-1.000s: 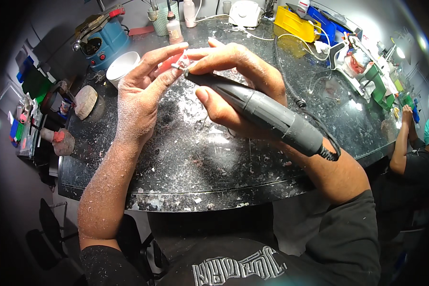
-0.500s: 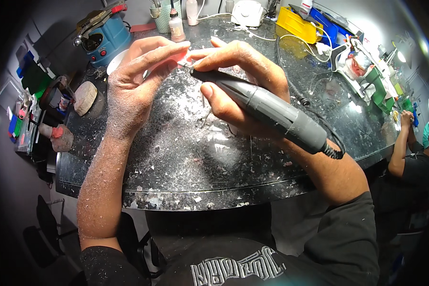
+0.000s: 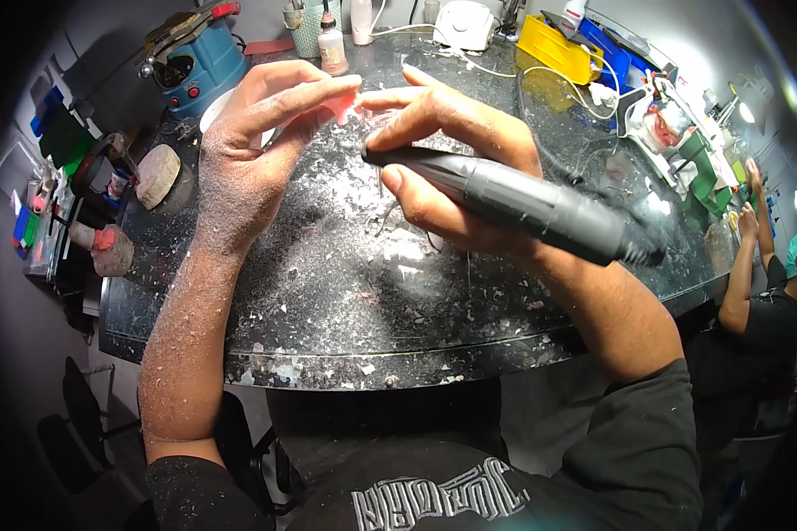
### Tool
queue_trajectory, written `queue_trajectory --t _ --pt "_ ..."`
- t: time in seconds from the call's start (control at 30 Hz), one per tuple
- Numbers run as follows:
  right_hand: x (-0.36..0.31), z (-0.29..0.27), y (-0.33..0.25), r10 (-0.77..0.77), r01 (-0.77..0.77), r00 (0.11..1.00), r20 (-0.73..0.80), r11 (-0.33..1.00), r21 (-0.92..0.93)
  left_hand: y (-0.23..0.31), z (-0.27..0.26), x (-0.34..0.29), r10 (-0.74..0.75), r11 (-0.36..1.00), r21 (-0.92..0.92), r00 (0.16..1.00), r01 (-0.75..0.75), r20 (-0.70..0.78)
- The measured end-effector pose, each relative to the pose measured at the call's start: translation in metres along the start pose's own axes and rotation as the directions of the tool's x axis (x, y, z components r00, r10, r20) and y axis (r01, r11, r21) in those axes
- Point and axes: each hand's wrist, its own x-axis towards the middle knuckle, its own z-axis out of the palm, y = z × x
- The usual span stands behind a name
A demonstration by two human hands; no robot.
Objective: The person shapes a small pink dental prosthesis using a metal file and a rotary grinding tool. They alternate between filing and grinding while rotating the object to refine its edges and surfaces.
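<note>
My left hand (image 3: pixel 255 146), coated in pale dust, pinches a small pink denture piece (image 3: pixel 342 104) between thumb and fingers. Most of the piece is hidden by those fingers. In my right hand (image 3: pixel 487 137) is a black rotary handpiece (image 3: pixel 527 199), held like a pen, its cord trailing off to the right. The handpiece's nose points left toward the pink piece, with a gap between them; the bur at its tip is hard to make out. A fingertip of my right hand is close to the piece; I cannot tell if it touches.
White dust and chips cover the dark bench (image 3: pixel 328 292). At the back stand a blue machine (image 3: pixel 195 84), a dropper bottle (image 3: pixel 332 49), a white device (image 3: pixel 463 26) and a yellow bin (image 3: pixel 558 49). Plaster pieces (image 3: pixel 158 177) lie left. Another person's arms (image 3: pixel 746 257) show far right.
The handpiece has drawn back to the right, away from the pink piece, and swung flatter. My left hand stays almost in place. The other person's hands have moved apart.
</note>
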Motion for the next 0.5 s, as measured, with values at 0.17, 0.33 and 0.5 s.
queue_trajectory --t 0.17,0.33,0.5 --pt "0.000 0.012 -0.003 0.118 -0.087 0.967 -0.226 0.986 0.145 -0.002 0.002 -0.001 0.011 0.998 0.065 1.000 -0.011 -0.007" --pt "-0.003 0.017 0.012 0.109 -0.093 0.970 -0.218 0.992 0.084 0.016 0.020 -0.006 -0.199 0.967 -0.162 0.980 0.196 -0.003" --pt "-0.002 0.013 0.013 0.075 -0.058 0.972 -0.223 0.995 0.084 0.020 0.022 -0.007 -0.170 0.969 -0.183 0.985 0.169 0.009"
